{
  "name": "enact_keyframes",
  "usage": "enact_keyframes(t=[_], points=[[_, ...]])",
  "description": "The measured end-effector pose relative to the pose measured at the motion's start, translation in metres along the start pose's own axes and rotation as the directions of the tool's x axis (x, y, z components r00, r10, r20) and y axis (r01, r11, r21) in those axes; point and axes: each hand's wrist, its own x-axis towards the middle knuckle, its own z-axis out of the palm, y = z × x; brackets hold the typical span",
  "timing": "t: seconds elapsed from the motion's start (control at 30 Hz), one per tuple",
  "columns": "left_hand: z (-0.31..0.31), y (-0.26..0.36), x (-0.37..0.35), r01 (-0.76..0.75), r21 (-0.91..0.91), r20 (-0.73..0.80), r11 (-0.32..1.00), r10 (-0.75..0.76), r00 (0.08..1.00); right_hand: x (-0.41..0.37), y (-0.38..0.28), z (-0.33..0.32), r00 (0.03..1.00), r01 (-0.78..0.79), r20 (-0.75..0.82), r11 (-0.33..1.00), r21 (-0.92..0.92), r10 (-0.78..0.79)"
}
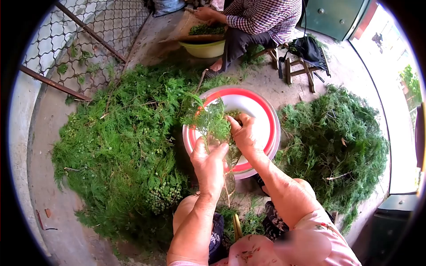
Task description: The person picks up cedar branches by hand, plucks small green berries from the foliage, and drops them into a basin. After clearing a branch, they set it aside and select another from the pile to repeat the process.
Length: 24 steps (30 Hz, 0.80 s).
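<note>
My left hand (208,166) is closed around the stem of a green conifer sprig (208,119), whose feathery leaves stand up over a basin. The bare lower stem hangs down below my fingers. My right hand (245,135) is beside the sprig with its fingers bent together; what lies between the fingertips is too small to make out. Both hands are above the white basin (262,111) with a red band, between my knees. Small green cones (239,113) lie inside it, partly hidden by my right hand.
A large heap of leafy branches (120,142) spreads on the left, another heap (333,146) on the right. Ahead, a person in a checked shirt (270,17) sits by a yellow-green basin (203,49). A small wooden stool (304,71) carries a black bag (306,48). Wire mesh (88,35) stands left.
</note>
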Motion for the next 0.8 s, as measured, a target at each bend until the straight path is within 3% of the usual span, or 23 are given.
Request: enact_keyframes(t=[0.07,0.2,0.27,0.3,0.43,0.53,0.8], points=[[0.000,0.000,-0.002,0.011,0.002,0.023,1.000,-0.011,1.000,0.000,0.003,0.001,0.998,-0.064,0.010,0.998,-0.029,0.064],[-0.008,-0.003,-0.002,-0.006,0.001,0.028,1.000,0.006,1.000,-0.006,-0.008,-0.002,0.981,-0.189,0.067,0.965,0.182,0.180],[-0.015,-0.003,0.002,0.011,-0.017,0.041,1.000,-0.011,0.999,-0.009,-0.009,0.001,0.963,-0.268,0.111,0.885,0.381,0.244],[-0.017,0.001,0.001,0.007,-0.013,0.058,1.000,-0.006,0.998,-0.012,-0.024,-0.012,0.902,-0.426,0.295,0.761,0.489,0.316],[-0.015,0.004,-0.004,0.003,0.017,0.079,1.000,-0.004,0.997,-0.009,-0.025,-0.012,0.882,-0.469,0.341,0.673,0.573,0.325],[-0.009,0.001,-0.009,-0.033,0.033,0.058,0.999,0.031,0.998,0.001,-0.002,-0.002,0.948,-0.310,0.159,0.906,0.287,0.274],[-0.006,0.002,-0.013,-0.018,0.064,0.059,0.998,0.014,0.998,0.002,0.003,0.000,0.968,-0.243,0.082,0.966,0.090,0.236]])
